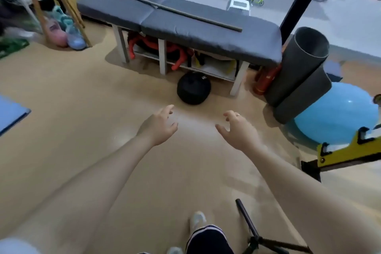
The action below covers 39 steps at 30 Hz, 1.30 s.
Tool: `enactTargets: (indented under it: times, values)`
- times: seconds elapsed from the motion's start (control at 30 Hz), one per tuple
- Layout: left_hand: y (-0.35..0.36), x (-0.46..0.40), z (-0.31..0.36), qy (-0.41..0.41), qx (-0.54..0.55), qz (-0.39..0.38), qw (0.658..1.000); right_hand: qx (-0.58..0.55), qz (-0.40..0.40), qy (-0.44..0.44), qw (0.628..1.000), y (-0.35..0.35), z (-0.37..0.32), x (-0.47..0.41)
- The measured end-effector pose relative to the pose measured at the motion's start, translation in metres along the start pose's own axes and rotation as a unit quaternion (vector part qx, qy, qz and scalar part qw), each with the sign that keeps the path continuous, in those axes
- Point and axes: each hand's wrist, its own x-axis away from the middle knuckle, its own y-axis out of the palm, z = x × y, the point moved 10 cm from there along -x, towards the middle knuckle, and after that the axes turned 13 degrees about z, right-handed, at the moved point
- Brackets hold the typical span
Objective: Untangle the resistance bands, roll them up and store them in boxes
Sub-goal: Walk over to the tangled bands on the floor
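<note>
My left hand (158, 125) and my right hand (238, 128) reach forward over the tan floor, side by side, fingers loosely curved, holding nothing. A ring shows on the right hand. Red and black bands or tubes (156, 47) lie tangled on the white shelf under the grey padded bench (185, 27), well ahead of both hands. Yellow and black items (199, 60) sit in the shelf's right compartment. No box is in sight.
A black 4 kg ball (193, 87) rests on the floor before the bench. A long bar (175, 10) lies on the bench. Rolled dark mats (299, 72) and a blue exercise ball (338, 113) stand right. A tripod (255, 235) is near my foot.
</note>
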Motion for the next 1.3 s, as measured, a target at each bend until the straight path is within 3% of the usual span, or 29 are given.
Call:
enactTargets:
  times: [0.27,0.43,0.7,0.87,1.1,1.3]
  values:
    - [0.0,-0.14,-0.078,-0.093,-0.001,0.034,0.995,-0.002,-0.041,-0.086,0.995,0.058,-0.046,-0.191]
    - [-0.027,-0.206,-0.134,-0.172,-0.011,0.064,0.983,-0.016,-0.089,-0.139,0.986,0.102,-0.109,-0.291]
    - [-0.105,-0.233,-0.271,-0.319,-0.033,0.144,0.936,-0.043,-0.19,-0.31,0.931,0.207,-0.292,-0.363]
    - [-0.16,-0.249,-0.378,-0.369,-0.056,0.168,0.912,-0.039,-0.221,-0.389,0.893,0.271,-0.42,-0.387]
    - [-0.262,-0.305,-0.532,-0.403,-0.058,0.17,0.897,-0.035,-0.247,-0.384,0.889,0.339,-0.586,-0.465]
    - [-0.32,-0.402,-0.611,-0.373,-0.043,0.151,0.915,-0.033,-0.213,-0.362,0.907,0.364,-0.678,-0.566]
